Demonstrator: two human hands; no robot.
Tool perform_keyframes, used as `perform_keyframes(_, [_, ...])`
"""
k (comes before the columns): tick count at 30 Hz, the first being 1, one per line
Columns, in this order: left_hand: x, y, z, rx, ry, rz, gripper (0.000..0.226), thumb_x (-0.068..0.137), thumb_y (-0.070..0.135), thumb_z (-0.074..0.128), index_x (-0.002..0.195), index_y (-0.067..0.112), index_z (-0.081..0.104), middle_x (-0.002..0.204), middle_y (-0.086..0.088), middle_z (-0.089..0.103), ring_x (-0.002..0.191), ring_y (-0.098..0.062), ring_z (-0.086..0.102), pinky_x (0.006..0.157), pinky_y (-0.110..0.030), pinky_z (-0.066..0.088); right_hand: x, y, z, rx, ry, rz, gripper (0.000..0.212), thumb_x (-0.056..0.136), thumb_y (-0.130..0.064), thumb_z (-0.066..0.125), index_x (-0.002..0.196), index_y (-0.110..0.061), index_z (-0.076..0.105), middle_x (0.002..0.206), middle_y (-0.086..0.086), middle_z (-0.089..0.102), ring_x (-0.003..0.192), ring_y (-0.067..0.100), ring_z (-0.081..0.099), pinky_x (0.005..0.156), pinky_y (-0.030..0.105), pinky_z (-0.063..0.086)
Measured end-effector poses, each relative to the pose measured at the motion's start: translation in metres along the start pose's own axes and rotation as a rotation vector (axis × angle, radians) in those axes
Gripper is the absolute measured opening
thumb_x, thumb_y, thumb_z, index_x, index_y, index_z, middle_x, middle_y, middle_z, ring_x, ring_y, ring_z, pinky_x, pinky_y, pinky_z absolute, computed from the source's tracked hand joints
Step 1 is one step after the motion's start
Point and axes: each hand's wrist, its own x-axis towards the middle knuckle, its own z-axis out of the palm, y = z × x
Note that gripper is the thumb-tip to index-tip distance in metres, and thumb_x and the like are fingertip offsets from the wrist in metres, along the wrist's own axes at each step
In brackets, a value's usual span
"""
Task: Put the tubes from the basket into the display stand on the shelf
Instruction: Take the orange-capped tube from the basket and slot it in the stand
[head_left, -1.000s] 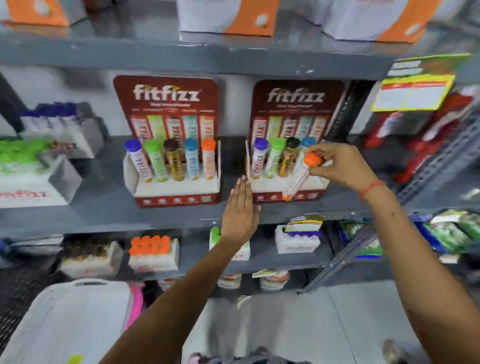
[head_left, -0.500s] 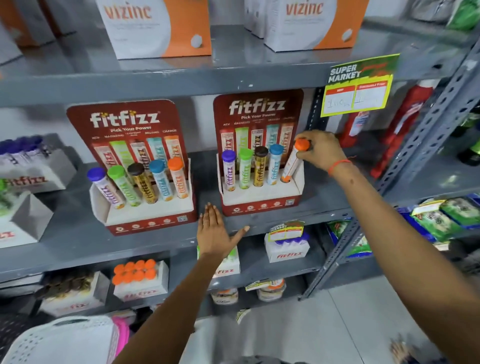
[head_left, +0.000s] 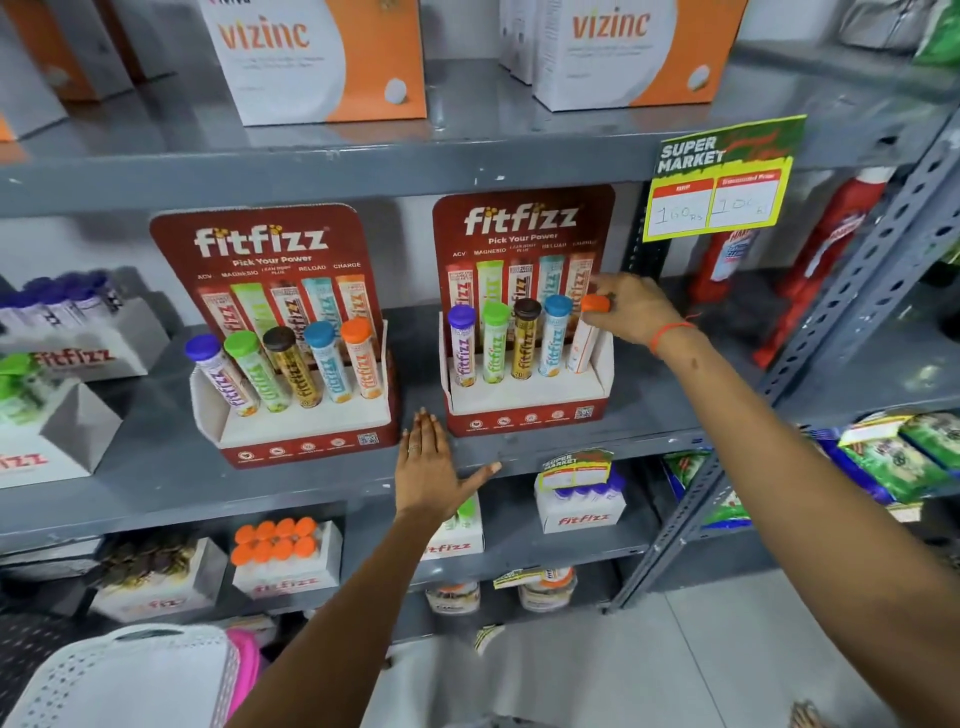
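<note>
Two red fitfizz display stands sit on the grey middle shelf. The left stand (head_left: 291, 447) holds several tubes with coloured caps. In the right stand (head_left: 524, 415), an orange-capped tube (head_left: 584, 343) stands in the rightmost slot beside purple, green, brown and blue ones. My right hand (head_left: 636, 309) grips that tube by its orange cap. My left hand (head_left: 431, 467) lies flat and spread on the shelf edge between the two stands, holding nothing. The white basket (head_left: 130, 675) shows at the bottom left, its contents hidden.
Vizinc boxes (head_left: 322, 57) fill the shelf above. A yellow price tag (head_left: 722, 182) hangs right of the right stand. White fitfizz trays (head_left: 78, 338) stand at far left and on the lower shelf (head_left: 285, 561). A slotted metal upright (head_left: 857, 312) and red bottles (head_left: 831, 249) are at right.
My right hand has carried the orange-capped tube from in front of the right stand up and into its rightmost slot. The left hand stayed on the shelf edge. The view shifted upward.
</note>
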Motion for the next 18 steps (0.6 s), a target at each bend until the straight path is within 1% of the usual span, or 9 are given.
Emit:
perform_keyframes(2, [-0.0001,0.0005,0.0,0.019,0.011,-0.004,0.125,0.061,0.093,-0.004,0.149,0.004,0.004,0.159,-0.014,0.007,0.146,-0.028,0.007,0.116,-0.038,0.0,0.0,-0.0011,0.0017,-0.007,0.086,0.027,0.042,0.079,-0.036,0.069,0.111,-0.012,0.062,0.113,0.015,0.066,0.103,0.032,0.061,0.09,0.037,0.051])
perform_keyframes(4, [0.0003,0.0004,0.0005,0.03,0.016,-0.008,0.125,0.061,0.093,-0.005,0.149,0.005,0.006,0.159,-0.014,0.009,0.146,-0.028,0.008,0.116,-0.038,0.002,0.0011,-0.0034,0.0033,-0.023,0.117,0.049,0.038,0.08,-0.035,0.07,0.104,-0.007,0.064,0.109,0.017,0.067,0.099,0.033,0.062,0.086,0.04,0.053])
perform_keyframes(5, [0.0008,0.0002,0.0004,0.03,0.012,-0.006,0.125,0.061,0.093,-0.004,0.149,0.005,0.005,0.159,-0.014,0.008,0.146,-0.028,0.007,0.116,-0.039,0.002,0.0018,-0.0045,0.0036,-0.017,0.108,0.053,0.036,0.08,-0.032,0.07,0.103,-0.005,0.066,0.11,0.017,0.068,0.099,0.033,0.063,0.088,0.041,0.054])
perform_keyframes(7, [0.0014,-0.0003,-0.0007,0.032,-0.003,0.001,0.125,0.061,0.093,-0.004,0.149,0.004,0.004,0.159,-0.015,0.007,0.146,-0.028,0.006,0.117,-0.04,0.002,0.0036,-0.0053,0.0027,0.005,0.073,0.052,0.033,0.081,-0.024,0.07,0.109,-0.006,0.067,0.116,0.015,0.068,0.104,0.031,0.063,0.094,0.041,0.053])
perform_keyframes(10, [0.001,-0.0004,-0.0027,0.036,-0.017,0.009,0.126,0.06,0.092,-0.005,0.149,0.003,0.002,0.159,-0.015,0.004,0.146,-0.029,0.003,0.117,-0.04,0.001,0.0054,-0.0064,-0.0005,0.038,-0.005,0.027,0.04,0.08,-0.012,0.068,0.119,-0.009,0.062,0.129,0.013,0.062,0.115,0.03,0.059,0.105,0.04,0.047])
perform_keyframes(12, [0.0009,0.0005,-0.0043,0.029,-0.029,0.013,0.127,0.059,0.092,-0.005,0.149,0.003,0.001,0.159,-0.015,0.003,0.146,-0.029,0.002,0.117,-0.039,-0.001,0.0055,-0.008,0.0004,0.017,-0.016,0.017,0.044,0.08,-0.013,0.069,0.122,-0.009,0.059,0.129,0.015,0.06,0.115,0.033,0.057,0.104,0.041,0.046])
perform_keyframes(15, [0.0012,0.0012,-0.0059,0.023,-0.041,0.008,0.125,0.059,0.091,-0.002,0.149,0.004,-0.001,0.16,-0.014,0.001,0.146,-0.029,0.0,0.116,-0.039,-0.003,0.0062,-0.0098,0.0052,-0.082,0.041,0.005,0.044,0.079,-0.022,0.07,0.121,-0.012,0.06,0.123,0.021,0.055,0.113,0.037,0.054,0.098,0.04,0.045])
perform_keyframes(18, [0.0022,0.0011,-0.0068,0.018,-0.05,0.005,0.123,0.062,0.091,0.002,0.149,0.005,-0.002,0.16,-0.014,-0.001,0.146,-0.028,-0.001,0.115,-0.038,-0.004,0.0092,-0.0075,0.007,-0.053,0.076,0.008,0.037,0.082,-0.015,0.067,0.119,-0.011,0.063,0.124,0.02,0.054,0.114,0.036,0.054,0.099,0.037,0.044])
